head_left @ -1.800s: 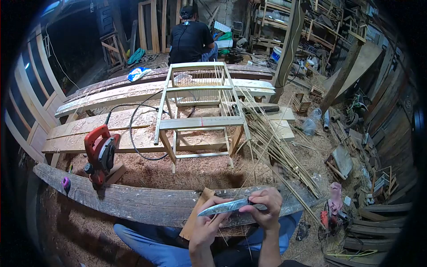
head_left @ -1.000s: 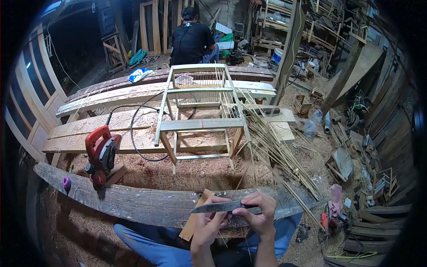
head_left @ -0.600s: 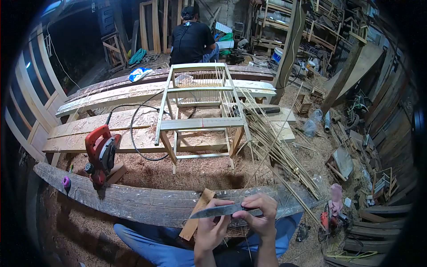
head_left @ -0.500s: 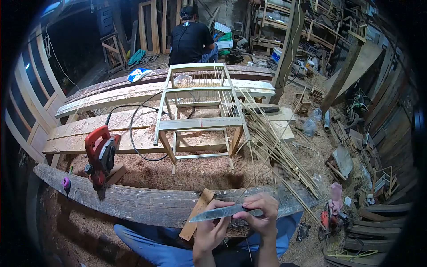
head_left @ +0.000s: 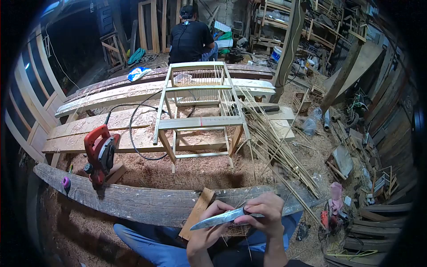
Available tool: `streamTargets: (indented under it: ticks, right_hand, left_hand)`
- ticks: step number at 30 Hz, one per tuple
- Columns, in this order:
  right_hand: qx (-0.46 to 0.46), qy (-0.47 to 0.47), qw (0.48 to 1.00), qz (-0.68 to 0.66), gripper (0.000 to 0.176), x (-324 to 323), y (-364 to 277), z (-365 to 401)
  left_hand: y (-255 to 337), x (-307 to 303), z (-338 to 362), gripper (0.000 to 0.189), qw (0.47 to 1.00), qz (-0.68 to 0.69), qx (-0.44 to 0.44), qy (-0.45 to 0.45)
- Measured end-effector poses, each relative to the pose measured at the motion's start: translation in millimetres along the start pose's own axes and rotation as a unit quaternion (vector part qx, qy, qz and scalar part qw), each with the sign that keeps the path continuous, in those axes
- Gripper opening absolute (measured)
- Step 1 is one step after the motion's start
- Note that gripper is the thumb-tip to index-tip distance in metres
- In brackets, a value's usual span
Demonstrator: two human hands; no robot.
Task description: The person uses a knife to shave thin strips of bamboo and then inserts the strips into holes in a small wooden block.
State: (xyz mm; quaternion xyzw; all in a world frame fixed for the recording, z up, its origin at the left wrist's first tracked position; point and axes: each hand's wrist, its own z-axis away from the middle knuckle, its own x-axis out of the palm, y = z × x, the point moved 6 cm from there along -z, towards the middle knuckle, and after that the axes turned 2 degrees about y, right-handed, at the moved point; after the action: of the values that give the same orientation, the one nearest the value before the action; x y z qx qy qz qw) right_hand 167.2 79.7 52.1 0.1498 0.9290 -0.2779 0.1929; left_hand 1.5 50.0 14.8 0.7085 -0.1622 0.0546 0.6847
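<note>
My right hand point(head_left: 266, 213) is closed around the dark handle of a knife point(head_left: 220, 219), its broad blade pointing left and catching the light. My left hand point(head_left: 208, 233) is curled just under and behind the blade, thumb and fingers closed; what they pinch is hidden by the blade. Thin strips poke out below the hands near my lap. Beneath the left hand, a short wooden block point(head_left: 196, 213) leans across the edge of a weathered plank point(head_left: 147, 202). A bundle of thin bamboo-like sticks point(head_left: 280, 151) lies beyond the right hand.
A wooden frame point(head_left: 202, 122) with thin slats stands ahead on boards. To the left, a red corded power planer point(head_left: 100, 153) rests near the plank. A person in a dark shirt point(head_left: 191, 40) sits at the back. Shavings cover the floor; a post point(head_left: 289, 44) rises right of the frame.
The right hand and knife handle have shifted slightly right, and the left wrist has moved left and down. The blade has turned and looks brighter. A thin stick rising from the hands no longer shows there.
</note>
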Motion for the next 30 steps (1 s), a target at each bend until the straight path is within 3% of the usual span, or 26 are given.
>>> streamTargets:
  ticks: [1, 3, 10, 15, 28, 30]
  right_hand:
    - [0.001, 0.0, 1.0, 0.0, 0.035, 0.1, 0.5, 0.3]
    - [-0.003, -0.013, 1.0, -0.014, 0.039, 2.5, 1.2, 1.3]
    - [0.006, -0.014, 0.999, -0.04, 0.041, 1.9, 4.6, 2.7]
    - [-0.006, -0.007, 0.998, -0.066, 0.044, -1.0, 4.6, 1.9]
    - [-0.014, 0.007, 0.999, -0.047, 0.04, -13.2, 13.0, 3.4]
    - [0.009, 0.086, 0.996, -0.029, 0.039, -21.3, 24.2, 8.6]
  left_hand:
    - [-2.6, -0.4, -0.2, 0.022, 1.0, 0.0, -0.001, 0.0]
    - [-11.9, 4.6, 0.8, 0.023, 0.978, 0.196, -0.065, -0.033]
    - [-20.1, -0.2, -1.7, 0.023, 0.989, 0.123, -0.082, -0.025]
    - [-15.0, 9.7, -5.5, 0.03, 0.967, 0.224, -0.06, -0.102]
    - [-26.5, 18.5, -9.6, 0.02, 0.951, 0.283, -0.063, -0.106]
    - [-34.6, 13.6, -5.4, 0.016, 0.932, 0.319, -0.145, -0.096]
